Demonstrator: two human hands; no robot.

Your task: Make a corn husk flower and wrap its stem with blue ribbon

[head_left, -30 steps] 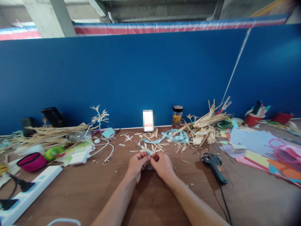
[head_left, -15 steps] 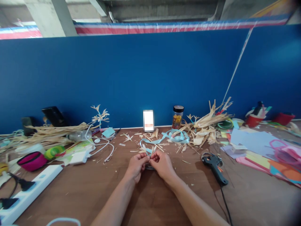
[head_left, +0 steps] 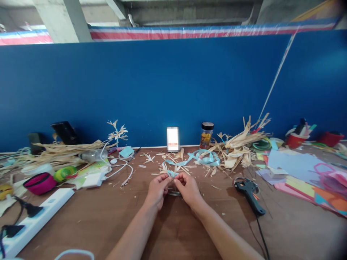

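Observation:
Both my left hand (head_left: 156,191) and my right hand (head_left: 190,190) are closed in a pinch at the middle of the desk, fingertips almost meeting. Between them is a light blue ribbon (head_left: 171,173), with pale dried-husk petals (head_left: 175,168) showing just beyond the fingers. The ribbon runs back to a loose coil (head_left: 210,159) on the desk. Under the hands lies a round, dark-rimmed object (head_left: 174,193), mostly covered, whose kind I cannot make out. How the ribbon passes around the petals is hidden by my fingers.
A glue gun (head_left: 249,195) with its cord lies to the right, near coloured paper (head_left: 290,166). Husk bundles (head_left: 238,148), a jar (head_left: 206,135) and a bright phone-like screen (head_left: 172,139) stand behind. At left are a power strip (head_left: 40,220) and cables.
My fingertips have parted slightly, and more of the blue ribbon shows between them. More of the round object under the hands is visible. The whole view has shifted a little.

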